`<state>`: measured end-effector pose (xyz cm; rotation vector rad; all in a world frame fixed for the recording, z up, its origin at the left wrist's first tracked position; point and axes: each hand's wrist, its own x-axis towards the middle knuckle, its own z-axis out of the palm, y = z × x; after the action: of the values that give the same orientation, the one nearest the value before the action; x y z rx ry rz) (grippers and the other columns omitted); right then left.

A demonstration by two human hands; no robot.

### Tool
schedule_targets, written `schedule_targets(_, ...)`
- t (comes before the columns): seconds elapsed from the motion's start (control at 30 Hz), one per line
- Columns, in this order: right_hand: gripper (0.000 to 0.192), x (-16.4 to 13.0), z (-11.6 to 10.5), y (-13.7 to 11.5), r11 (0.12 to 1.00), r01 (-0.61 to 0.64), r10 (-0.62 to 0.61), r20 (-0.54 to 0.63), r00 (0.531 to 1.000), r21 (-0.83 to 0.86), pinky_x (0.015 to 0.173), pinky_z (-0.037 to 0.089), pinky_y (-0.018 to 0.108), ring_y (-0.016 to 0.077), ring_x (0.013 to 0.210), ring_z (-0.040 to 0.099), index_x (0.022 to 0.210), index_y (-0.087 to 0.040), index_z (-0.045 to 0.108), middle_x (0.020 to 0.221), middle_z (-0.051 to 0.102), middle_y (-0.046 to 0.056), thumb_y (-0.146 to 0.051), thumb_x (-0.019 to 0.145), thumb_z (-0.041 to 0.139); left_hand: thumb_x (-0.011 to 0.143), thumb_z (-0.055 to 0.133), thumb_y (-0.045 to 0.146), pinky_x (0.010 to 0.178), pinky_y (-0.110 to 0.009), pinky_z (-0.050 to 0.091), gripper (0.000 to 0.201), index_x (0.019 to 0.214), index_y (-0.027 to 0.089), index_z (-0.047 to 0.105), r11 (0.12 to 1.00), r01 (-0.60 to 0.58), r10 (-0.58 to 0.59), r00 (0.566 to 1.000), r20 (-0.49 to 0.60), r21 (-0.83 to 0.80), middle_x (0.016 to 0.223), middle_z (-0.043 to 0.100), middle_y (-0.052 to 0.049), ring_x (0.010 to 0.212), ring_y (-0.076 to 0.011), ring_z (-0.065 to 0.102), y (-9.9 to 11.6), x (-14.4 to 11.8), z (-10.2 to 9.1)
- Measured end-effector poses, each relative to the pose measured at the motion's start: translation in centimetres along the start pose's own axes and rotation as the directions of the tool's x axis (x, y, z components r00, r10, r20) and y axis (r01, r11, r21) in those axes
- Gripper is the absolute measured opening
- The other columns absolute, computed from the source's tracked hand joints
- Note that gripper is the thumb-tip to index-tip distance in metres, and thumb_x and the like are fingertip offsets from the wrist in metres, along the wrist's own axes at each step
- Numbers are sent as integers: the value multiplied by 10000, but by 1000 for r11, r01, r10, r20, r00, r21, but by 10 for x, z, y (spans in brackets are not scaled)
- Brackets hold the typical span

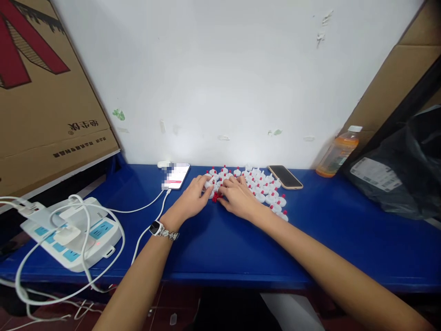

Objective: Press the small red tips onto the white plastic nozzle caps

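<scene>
Head view looks down on a blue table (220, 248) where both hands meet at a cluster of small white caps with red tips (262, 188). Taking the white phone (176, 176) as landmark: the cluster lies just to its right, spreading away from it toward a second, dark phone (285, 177), and a few loose red bits (216, 196) sit at the cluster's near edge, between the two hands.

The left hand (191, 200), wearing a watch (156, 228), rests fingers-down on the caps closest to the white phone; the right hand (238, 197) lies just beyond it, fingertips curled over the pieces. Whether either hand actually pinches a piece I cannot tell, since the fingers cover what is under them.

These pieces look like light, hard moulded plastic: stiff, smooth and likely to skid or scatter on the table if nudged. A fingertip pinch on the wider white body seems the safest hold; the red tip looks too small to grip well.

Hard to make out: the exact shape of each piece, how red and white parts join, and how many lie beneath the palms. The white phone's screen is partly blurred. Left of that phone a power strip (74, 232) trails white cables (144, 207); far to its right stand an orange drink bottle (339, 151) and a dark bag (399, 170), cut off by the frame
</scene>
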<state>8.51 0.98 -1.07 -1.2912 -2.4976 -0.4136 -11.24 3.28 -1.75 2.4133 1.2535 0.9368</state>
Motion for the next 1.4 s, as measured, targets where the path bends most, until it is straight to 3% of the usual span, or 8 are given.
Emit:
schedule_targets(0.17, 167, 4, 6, 2, 1000, -1, 2, 42, 999, -17, 889, 316, 452, 287, 987, 529, 887, -162, 687, 962, 680, 122, -269, 940, 570, 1010, 389, 412, 1036, -467, 445, 349, 1236, 184, 525, 1000, -18, 18, 1000, 11, 3, 1195, 583, -115, 1155, -261, 555, 3, 1, 4)
schedule_targets(0.43, 130, -5, -3, 8, 998, -37, 33, 66, 997, 59, 872, 291, 407, 255, 981, 520, 882, -171, 665, 934, 669, 86, -264, 927, 586, 1004, 407, 420, 995, -466, 472, 343, 1225, 198, 546, 998, -58, 58, 998, 6, -18, 1188, 599, -112, 1136, -267, 565, 3, 1, 11)
schedule_targets(0.77, 61, -5, -5, 7, 983, -93, 101, -42, 994, 161, 871, 290, 386, 221, 891, 517, 792, -181, 581, 829, 657, 45, -199, 837, 545, 1005, 393, 406, 946, -448, 479, 348, 1225, 186, 549, 999, -40, 40, 998, 56, 2, 1190, 606, -124, 1102, -268, 574, 8, 0, 9)
schedule_targets(0.9, 68, -7, -6, 7, 982, -112, 116, -17, 993, 154, 885, 283, 398, 226, 897, 512, 800, -185, 588, 839, 663, 48, -204, 845, 540, 999, 400, 416, 967, -444, 460, 357, 1226, 182, 545, 1000, -8, 8, 999, 38, 11, 1202, 595, -126, 1142, -276, 557, 5, 1, 5)
schedule_targets(1.07, 101, -13, -9, 6, 986, -44, 40, 26, 999, 162, 887, 290, 404, 239, 916, 515, 866, -188, 636, 874, 662, 60, -284, 865, 605, 1006, 389, 434, 878, -393, 477, 378, 1229, 165, 531, 990, 75, -81, 996, -38, -123, 1122, 624, -103, 942, -225, 607, 2, 0, -4)
schedule_targets(1.2, 120, -15, -8, 5, 994, -3, -3, 61, 998, 106, 874, 295, 410, 252, 945, 526, 852, -184, 666, 902, 671, 82, -284, 897, 616, 1016, 377, 423, 859, -348, 476, 347, 1205, 177, 533, 962, 110, -130, 989, -66, -252, 1091, 649, -78, 946, -203, 615, 4, 0, -3)
schedule_targets(1.3, 106, -15, -7, 5, 995, 10, -16, 50, 999, 100, 875, 301, 415, 248, 944, 534, 833, -179, 667, 904, 678, 83, -233, 903, 607, 1010, 397, 422, 800, -330, 477, 342, 1206, 180, 537, 960, 123, -141, 989, -54, -251, 1042, 655, -65, 877, -190, 611, 6, 0, 4)
schedule_targets(1.4, 95, -13, -8, 8, 976, -28, 38, -38, 999, 218, 884, 318, 417, 239, 941, 547, 829, -189, 654, 894, 684, 59, -218, 900, 597, 1002, 419, 441, 742, -324, 473, 348, 1194, 181, 544, 973, 95, -101, 995, -17, -209, 928, 641, -39, 771, -176, 586, 12, -1, 9)
